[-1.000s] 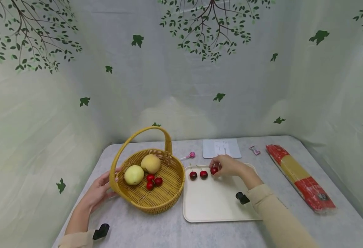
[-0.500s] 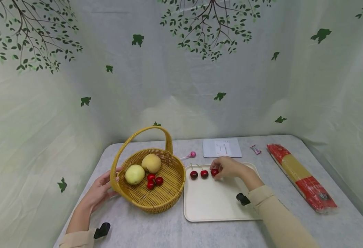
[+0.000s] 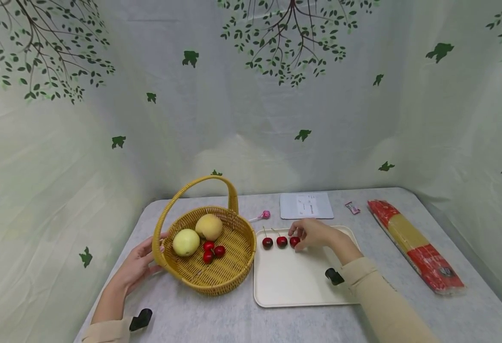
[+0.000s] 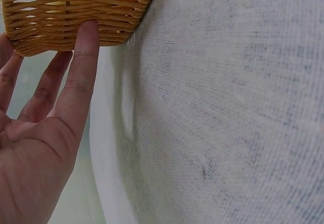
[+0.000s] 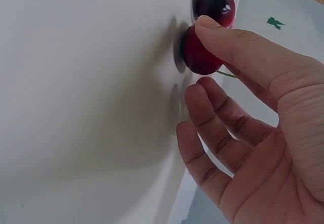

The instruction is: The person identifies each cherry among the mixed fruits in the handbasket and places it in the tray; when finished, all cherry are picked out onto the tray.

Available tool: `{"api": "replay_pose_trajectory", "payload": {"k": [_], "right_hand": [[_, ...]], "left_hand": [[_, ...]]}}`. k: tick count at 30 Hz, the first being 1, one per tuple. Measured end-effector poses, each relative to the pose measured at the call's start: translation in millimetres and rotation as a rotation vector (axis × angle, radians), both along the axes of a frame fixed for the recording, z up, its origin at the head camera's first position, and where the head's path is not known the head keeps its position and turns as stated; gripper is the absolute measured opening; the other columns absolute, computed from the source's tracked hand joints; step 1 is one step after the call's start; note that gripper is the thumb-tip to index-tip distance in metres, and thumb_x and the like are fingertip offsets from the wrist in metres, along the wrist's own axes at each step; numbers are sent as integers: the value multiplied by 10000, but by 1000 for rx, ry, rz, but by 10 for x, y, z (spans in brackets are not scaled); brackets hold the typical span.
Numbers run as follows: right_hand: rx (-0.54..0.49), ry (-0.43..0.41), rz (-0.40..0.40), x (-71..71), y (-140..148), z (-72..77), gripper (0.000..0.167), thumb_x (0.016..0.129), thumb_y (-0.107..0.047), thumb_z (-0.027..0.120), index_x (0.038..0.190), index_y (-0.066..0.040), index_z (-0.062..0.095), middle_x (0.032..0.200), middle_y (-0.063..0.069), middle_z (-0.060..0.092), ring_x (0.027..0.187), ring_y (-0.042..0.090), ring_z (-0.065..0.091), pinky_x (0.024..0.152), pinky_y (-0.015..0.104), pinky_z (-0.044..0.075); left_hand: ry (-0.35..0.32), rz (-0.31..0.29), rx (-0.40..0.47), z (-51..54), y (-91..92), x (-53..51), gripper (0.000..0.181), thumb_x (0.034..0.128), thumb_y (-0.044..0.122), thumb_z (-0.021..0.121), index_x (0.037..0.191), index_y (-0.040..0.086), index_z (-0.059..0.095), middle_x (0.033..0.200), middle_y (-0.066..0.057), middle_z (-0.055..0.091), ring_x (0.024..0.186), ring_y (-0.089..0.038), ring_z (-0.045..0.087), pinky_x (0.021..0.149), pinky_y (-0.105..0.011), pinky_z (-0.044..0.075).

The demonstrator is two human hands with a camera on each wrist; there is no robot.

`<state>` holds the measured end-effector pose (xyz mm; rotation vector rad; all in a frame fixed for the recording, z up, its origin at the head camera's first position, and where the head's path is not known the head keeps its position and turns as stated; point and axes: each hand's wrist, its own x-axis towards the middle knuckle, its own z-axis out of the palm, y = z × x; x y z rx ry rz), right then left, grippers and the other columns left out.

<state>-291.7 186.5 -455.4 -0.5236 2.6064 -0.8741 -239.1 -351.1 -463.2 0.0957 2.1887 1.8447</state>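
Observation:
My right hand (image 3: 315, 234) pinches a dark red cherry (image 5: 199, 53) at the white tray, with the thumb on it and the other fingers partly bent. Two more cherries, one of them a stemmed cherry (image 3: 281, 242), sit just left of it in a row along the tray's far side. My left hand (image 3: 136, 264) touches the left side of a yellow wicker basket (image 3: 229, 281); in the left wrist view its fairly straight fingers (image 4: 83, 77) lie against the weave. Inside the basket are a pale yellow-green round fruit (image 3: 186, 242), a peach-like yellow fruit (image 3: 209, 226) and several red cherries (image 3: 208, 257).
The white tray (image 3: 293, 286) lies right of the basket. Behind it are a pink lollipop (image 3: 265, 215), a pale card or booklet (image 3: 306, 205) and a small wrapped candy (image 3: 353, 207). A long red-and-yellow packet (image 3: 414, 243) lies at the right. The basket's tall handle (image 3: 232, 195) arches upward.
The right hand has brought its cherry slightly toward me and left, level with the other two on the tray. The left hand and basket have stayed in place.

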Motion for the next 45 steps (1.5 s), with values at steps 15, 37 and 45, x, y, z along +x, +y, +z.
{"api": "replay_pose_trajectory", "payload": {"k": [15, 37, 45], "right_hand": [[31, 83, 86, -100, -142, 469, 315, 927, -136, 848, 1225, -106, 750, 988, 72, 666, 888, 189, 624, 776, 297, 541], [12, 77, 331, -226, -1221, 927, 343, 1001, -257, 789, 1307, -122, 712, 1044, 29, 729, 910, 161, 650, 843, 328, 557], [29, -12, 368, -289, -1548, 943, 363, 1017, -242, 768, 1346, -109, 691, 1057, 79, 736, 878, 164, 659, 808, 334, 576]], "left_hand": [[-7, 25, -1, -26, 3, -5, 542, 1125, 261, 587, 1635, 167, 431, 1403, 264, 524, 1233, 54, 591, 1007, -413, 622], [-8, 14, -22, 14, -14, 5, 546, 1134, 277, 568, 1645, 155, 418, 1756, -191, 190, 1223, 74, 588, 1019, -434, 621], [26, -11, -4, -40, 4, -4, 571, 1134, 266, 567, 1649, 97, 388, 1545, 91, 453, 1240, 24, 612, 977, -383, 621]]}}
